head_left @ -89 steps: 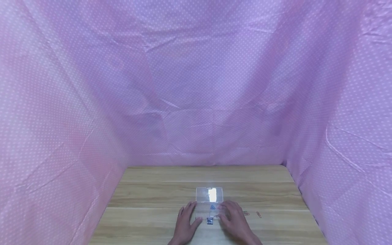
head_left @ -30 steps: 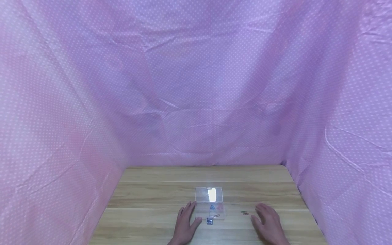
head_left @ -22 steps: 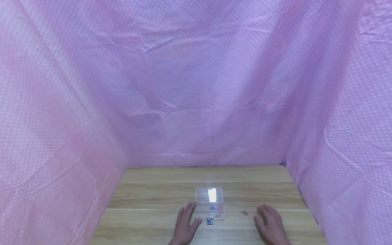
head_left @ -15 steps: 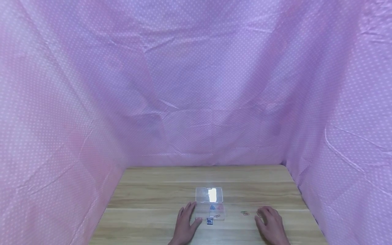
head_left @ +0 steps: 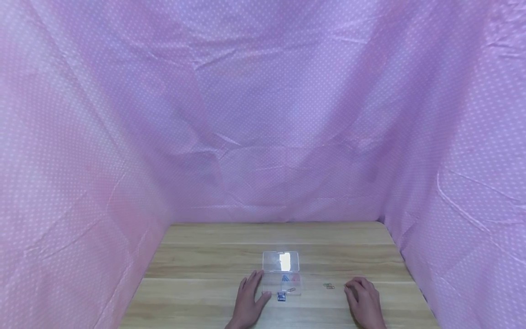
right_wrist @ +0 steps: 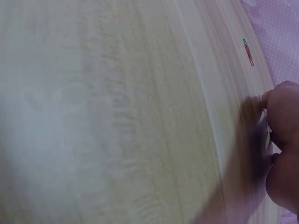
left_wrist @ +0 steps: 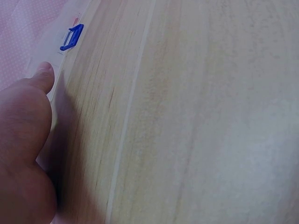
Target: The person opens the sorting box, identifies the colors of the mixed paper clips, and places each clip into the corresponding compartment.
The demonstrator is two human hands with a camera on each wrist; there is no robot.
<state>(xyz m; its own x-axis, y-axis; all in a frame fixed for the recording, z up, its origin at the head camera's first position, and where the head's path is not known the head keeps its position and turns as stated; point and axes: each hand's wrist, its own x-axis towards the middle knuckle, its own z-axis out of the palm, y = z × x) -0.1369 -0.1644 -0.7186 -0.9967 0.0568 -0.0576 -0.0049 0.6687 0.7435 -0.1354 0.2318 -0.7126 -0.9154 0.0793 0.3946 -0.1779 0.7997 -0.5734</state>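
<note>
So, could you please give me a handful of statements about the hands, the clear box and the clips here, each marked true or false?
1. The left hand rests against the left side of the clear plastic box. True.
2. The box's lid is closed. False: it lies open, away from the person.
3. The right hand is on the box. False: it lies on the wooden table, well to the right of the box.
4. Loose paper clips lie on the table between the box and the right hand. True.
5. A blue binder clip sits at the box's near edge. True.
6. The backdrop is green cloth. False: it is pink-purple dotted cloth.
</note>
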